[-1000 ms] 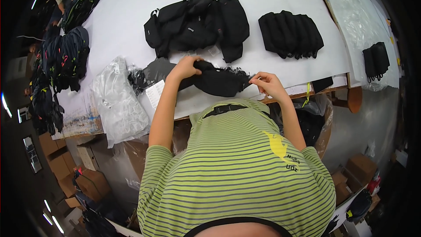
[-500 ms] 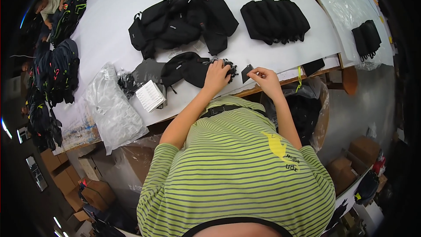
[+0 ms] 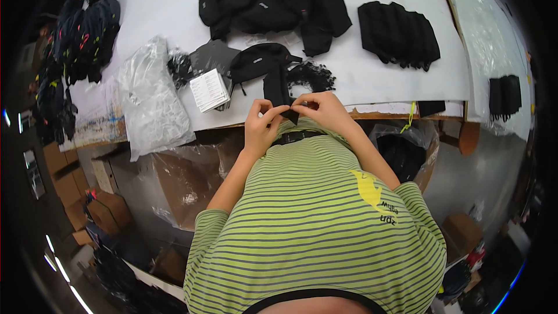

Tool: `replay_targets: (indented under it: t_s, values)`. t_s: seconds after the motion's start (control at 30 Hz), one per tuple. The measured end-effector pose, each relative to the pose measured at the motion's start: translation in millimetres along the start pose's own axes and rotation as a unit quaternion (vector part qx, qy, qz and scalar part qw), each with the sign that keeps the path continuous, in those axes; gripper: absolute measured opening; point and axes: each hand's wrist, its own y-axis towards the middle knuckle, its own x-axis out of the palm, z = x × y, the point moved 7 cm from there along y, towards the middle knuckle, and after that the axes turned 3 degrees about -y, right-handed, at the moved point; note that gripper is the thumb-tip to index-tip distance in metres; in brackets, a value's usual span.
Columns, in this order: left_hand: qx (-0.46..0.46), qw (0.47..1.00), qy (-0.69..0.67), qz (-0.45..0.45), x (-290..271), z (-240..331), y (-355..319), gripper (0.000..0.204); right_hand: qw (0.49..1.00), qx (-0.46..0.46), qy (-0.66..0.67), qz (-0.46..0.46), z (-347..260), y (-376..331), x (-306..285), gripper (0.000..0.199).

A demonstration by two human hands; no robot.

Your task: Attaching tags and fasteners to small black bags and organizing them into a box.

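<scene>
The dark tag (image 3: 293, 118) is at the near end of the black waist bag's strap (image 3: 275, 86), and my left hand (image 3: 263, 126) and right hand (image 3: 323, 111) meet there, each grip pinching it. The waist bag (image 3: 258, 62) lies on the desk (image 3: 372, 84). Right of it sits a black tangle (image 3: 321, 75); left, 1 white card stack (image 3: 209, 90); beyond, black bags (image 3: 273, 6).

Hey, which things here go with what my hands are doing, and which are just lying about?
Apparently in use:
- black strap, pinched by left hand and right hand
- black pouch
- black loops

Probably lying about:
- cardboard boxes
- yellow-green strip
</scene>
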Motion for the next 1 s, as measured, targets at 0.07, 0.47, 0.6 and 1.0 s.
replay_targets:
  t_s: [0.07, 0.47, 0.6, 1.0]
  values:
    - [-0.006, 1.000, 0.008, 0.004, -6, 0, -8, 0.030, 1.000, -0.016, 0.008, -0.002, -13, 5, 2, 0.017]
    - [-0.349, 0.883, -0.272, 0.156, -9, -43, -56, 0.011, 0.987, -0.120, -0.078, -0.070, -37, 14, 34, 0.016]
    - [-0.328, 0.879, -0.308, 0.160, -6, -42, -55, 0.014, 0.979, -0.167, -0.110, -0.040, -45, 10, 32, 0.016]
    - [-0.238, 0.858, -0.401, 0.216, -30, -6, -29, 0.009, 0.965, -0.036, 0.259, -0.028, -11, 5, 2, 0.011]
